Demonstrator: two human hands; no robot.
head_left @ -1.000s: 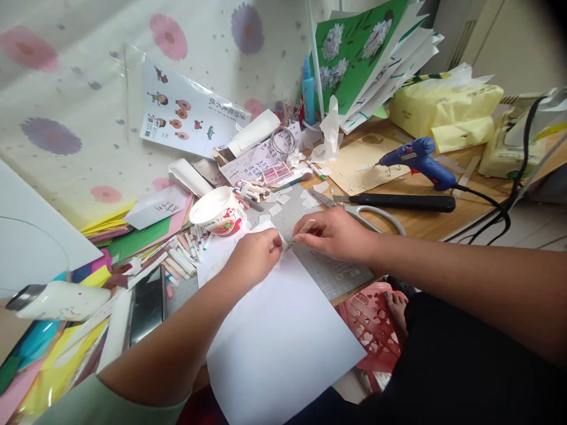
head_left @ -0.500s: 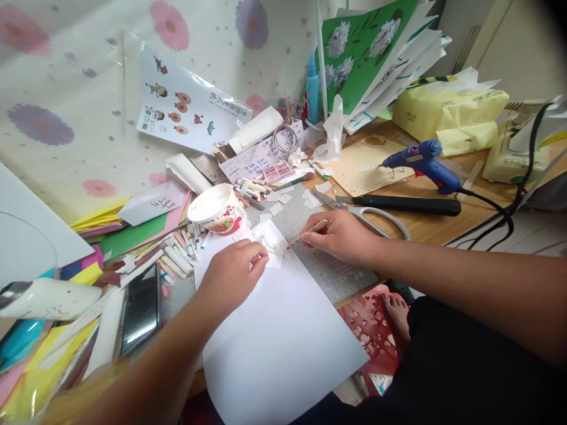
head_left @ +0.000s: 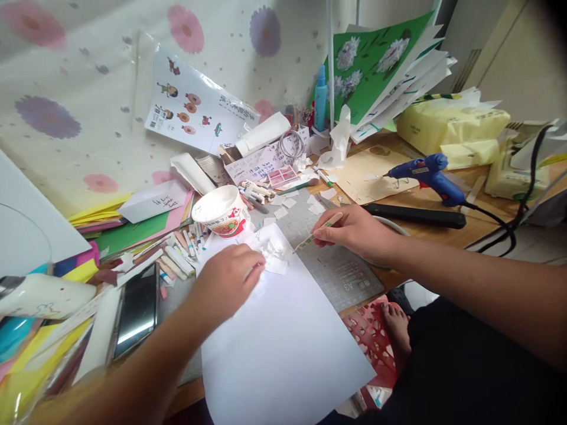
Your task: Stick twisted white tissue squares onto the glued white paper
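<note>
My left hand (head_left: 228, 278) rests on a large white sheet (head_left: 279, 348), fingers curled, pressing down beside a small crumpled white paper piece (head_left: 275, 251). What its fingers pinch, if anything, I cannot make out. My right hand (head_left: 354, 230) is closed on a thin stick-like tool (head_left: 318, 232), whose tip points at the crumpled paper. Both hands work over a grey cutting mat (head_left: 336, 268).
A paper cup (head_left: 220, 211) stands just beyond my left hand. Markers (head_left: 183, 251), a phone (head_left: 136, 310) and coloured paper lie to the left. Scissors (head_left: 390, 224), a black-handled tool (head_left: 416, 215) and a blue glue gun (head_left: 427, 174) lie to the right. A red stool (head_left: 376, 333) stands below.
My hands have drawn apart. The left hand slid down onto the white sheet, baring the crumpled paper piece; the right hand lifted the stick away to the right.
</note>
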